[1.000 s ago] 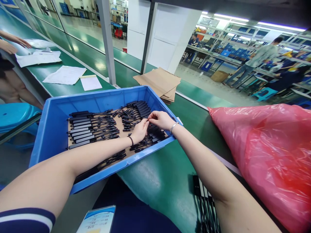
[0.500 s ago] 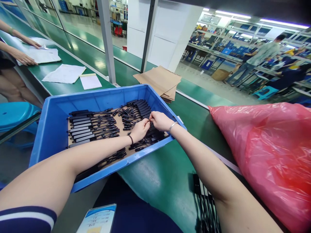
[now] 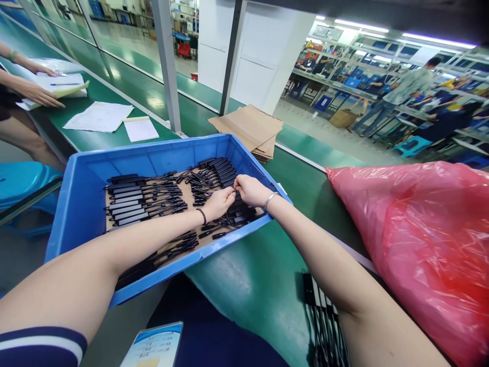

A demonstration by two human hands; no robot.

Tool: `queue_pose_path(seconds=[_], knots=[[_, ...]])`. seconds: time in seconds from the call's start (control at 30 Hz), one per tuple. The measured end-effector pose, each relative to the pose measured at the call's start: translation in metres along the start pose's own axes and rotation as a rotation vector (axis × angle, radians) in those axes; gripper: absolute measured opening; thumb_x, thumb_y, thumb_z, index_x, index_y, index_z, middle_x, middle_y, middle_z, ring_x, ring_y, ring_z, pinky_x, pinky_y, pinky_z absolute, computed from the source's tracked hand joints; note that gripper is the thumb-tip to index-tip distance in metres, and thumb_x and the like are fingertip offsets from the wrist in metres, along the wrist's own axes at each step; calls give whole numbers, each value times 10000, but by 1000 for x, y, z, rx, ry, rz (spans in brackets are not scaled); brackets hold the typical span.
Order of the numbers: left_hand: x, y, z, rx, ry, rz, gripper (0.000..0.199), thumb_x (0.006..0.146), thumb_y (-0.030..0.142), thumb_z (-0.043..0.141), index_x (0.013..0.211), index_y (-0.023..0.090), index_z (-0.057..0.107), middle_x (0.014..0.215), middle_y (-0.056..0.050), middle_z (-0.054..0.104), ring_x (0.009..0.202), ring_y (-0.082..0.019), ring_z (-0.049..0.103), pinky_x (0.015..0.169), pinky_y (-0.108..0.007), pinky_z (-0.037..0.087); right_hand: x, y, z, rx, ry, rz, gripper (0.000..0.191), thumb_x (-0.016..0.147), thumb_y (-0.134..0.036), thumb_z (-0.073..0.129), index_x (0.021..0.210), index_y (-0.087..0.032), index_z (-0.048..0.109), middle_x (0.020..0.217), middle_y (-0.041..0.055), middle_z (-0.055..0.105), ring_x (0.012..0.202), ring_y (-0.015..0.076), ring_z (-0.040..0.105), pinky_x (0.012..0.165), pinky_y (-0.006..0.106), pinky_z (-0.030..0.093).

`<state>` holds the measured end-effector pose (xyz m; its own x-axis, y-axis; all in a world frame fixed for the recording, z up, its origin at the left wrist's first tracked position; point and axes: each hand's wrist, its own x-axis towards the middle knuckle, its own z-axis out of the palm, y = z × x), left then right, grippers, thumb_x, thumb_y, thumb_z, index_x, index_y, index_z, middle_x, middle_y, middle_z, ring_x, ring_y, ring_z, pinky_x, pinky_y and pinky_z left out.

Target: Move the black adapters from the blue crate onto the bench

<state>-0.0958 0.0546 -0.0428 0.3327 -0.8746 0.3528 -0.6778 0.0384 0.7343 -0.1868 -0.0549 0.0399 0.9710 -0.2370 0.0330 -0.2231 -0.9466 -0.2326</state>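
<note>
Both my hands meet over the right half of a blue plastic bin (image 3: 148, 150). My left hand (image 3: 219, 204) is closed, fingertips pinched together against those of my right hand (image 3: 249, 189), also closed. Whatever they pinch is hidden by the fingers. Beneath and around them lie rows of black cabled modules (image 3: 214, 173), with short leads and connectors. A second row of modules with grey faces (image 3: 128, 201) fills the left side. Brown cardboard (image 3: 187, 193) shows between the rows. Another bunch of black cabled modules (image 3: 321, 311) rests on the green bench, partly under my right forearm.
A stack of brown cardboard sheets (image 3: 248, 125) lies behind the bin. At right sits a large pink plastic bag (image 3: 416, 229). Papers (image 3: 98, 116) and a notepad (image 3: 140, 129) lie left, near another person's hands (image 3: 40, 94). A metal post (image 3: 167, 66) rises behind the bin.
My hands stay pinched together at almost the same spot in the bin. At far left, the other person's hands have shifted on the papers, and a yellowish sheet edge now shows.
</note>
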Motion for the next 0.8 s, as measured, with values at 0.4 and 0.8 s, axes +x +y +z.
queue_pose_path(seconds=[0.4,0.8], knots=[[-6,0,-1,11,23,22,269,878,341,297,726,173,443,620,21,453,584,-100,423,576,-232,304,1,1,3,19,-18,2,121,787,-122,430,830,-149,539,834,58,586,762,137,522,666,211,378],[-7,6,9,-392,186,-217,427,872,488,287,1109,195,489,674,0,479,531,-85,497,444,-186,364,2,8,4,14,22,129,93,791,-147,464,812,-154,555,857,59,623,798,157,560,686,225,387]])
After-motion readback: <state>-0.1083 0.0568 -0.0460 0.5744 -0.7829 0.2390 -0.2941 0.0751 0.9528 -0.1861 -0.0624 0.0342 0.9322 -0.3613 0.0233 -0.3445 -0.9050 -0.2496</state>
